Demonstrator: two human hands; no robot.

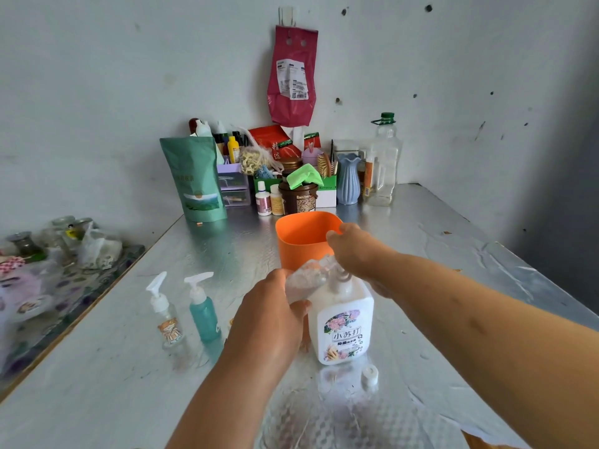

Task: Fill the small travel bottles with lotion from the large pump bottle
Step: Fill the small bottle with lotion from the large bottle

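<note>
Grip: a small clear bottle (303,281) is held in the left hand (269,314), fingers and thumb wrapped round its lower part; the bottle is tilted, its upper end brought right against the neck of the pump bottle (343,322); it is blurred, and whether its mouth is open cannot be told.

The right hand (355,251) is laid over the top of the pump bottle, fingers curled down over the pump head; the head itself is hidden beneath the hand, and only the coiled stem below it is seen.

The pump bottle is white with a flowered label; it stands upright on the table (486,286), near the middle, just beside the left hand.

Two more small bottles are set upright on the table to the left of the hands, close together but apart: a sticker bottle (167,319), clear, and a teal bottle (203,311); both are fitted with white pump tops.

A white cap (369,376) is noted on the table in front of the pump bottle, near it and not touching.

An orange cup (301,243) is placed directly behind the pump bottle, partly covered by the right hand.

The table surface is silvery and creased; at its far edge, against the wall (97,92), a green pouch (197,179) and a blue vase (348,178) are seen among crowded jars and bottles; a red bag (291,76) is hung on the wall above.
</note>
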